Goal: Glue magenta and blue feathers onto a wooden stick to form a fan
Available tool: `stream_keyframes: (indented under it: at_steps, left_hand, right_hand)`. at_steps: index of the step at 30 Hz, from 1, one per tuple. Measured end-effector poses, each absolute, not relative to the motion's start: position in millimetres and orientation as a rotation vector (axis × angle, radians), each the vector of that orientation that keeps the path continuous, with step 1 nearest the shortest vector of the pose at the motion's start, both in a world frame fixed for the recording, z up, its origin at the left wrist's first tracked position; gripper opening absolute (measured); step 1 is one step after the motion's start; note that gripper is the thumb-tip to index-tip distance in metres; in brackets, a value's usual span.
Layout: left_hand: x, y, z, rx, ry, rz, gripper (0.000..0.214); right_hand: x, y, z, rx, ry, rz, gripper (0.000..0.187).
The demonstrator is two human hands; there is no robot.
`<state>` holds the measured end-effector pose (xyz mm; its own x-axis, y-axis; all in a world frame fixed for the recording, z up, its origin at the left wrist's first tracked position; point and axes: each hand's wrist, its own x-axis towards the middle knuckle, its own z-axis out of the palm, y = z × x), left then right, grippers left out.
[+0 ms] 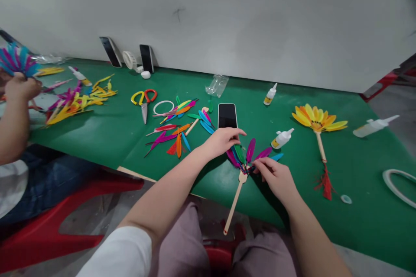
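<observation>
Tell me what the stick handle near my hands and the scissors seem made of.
Stick handle: probably wood, matte, given its pale tan colour. Scissors: blades look like metal, grey with a dull sheen; grips probably smooth plastic, from their bright, even colour.

- In front of you stands a pale grey panel (227, 21) with a dark scribble (178, 12).
- Your green tabletop (373, 225) meets its foot.
- Left of you: a red chair (35, 233).
- At your far right, grey floor (403, 82) shows.
</observation>
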<state>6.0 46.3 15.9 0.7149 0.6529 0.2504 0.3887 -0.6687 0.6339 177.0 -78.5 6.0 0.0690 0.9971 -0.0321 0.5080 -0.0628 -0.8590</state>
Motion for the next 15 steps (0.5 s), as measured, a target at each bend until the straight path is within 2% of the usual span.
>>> stream_keyframes:
  at_steps: [9,15]
  left_hand:
    - [6.7,51.2,9.6,2.389,0.826,0.758,0.029]
    - [6.8,53.8,1.9,2.354,0.811,0.782,0.028]
  right_hand:
    - [173.2,-79.9,0.8,-1.56,-1.9,0.74,0.026]
    - [175.3,-80.6,0.2,-1.585,-1.878,0.683,0.024]
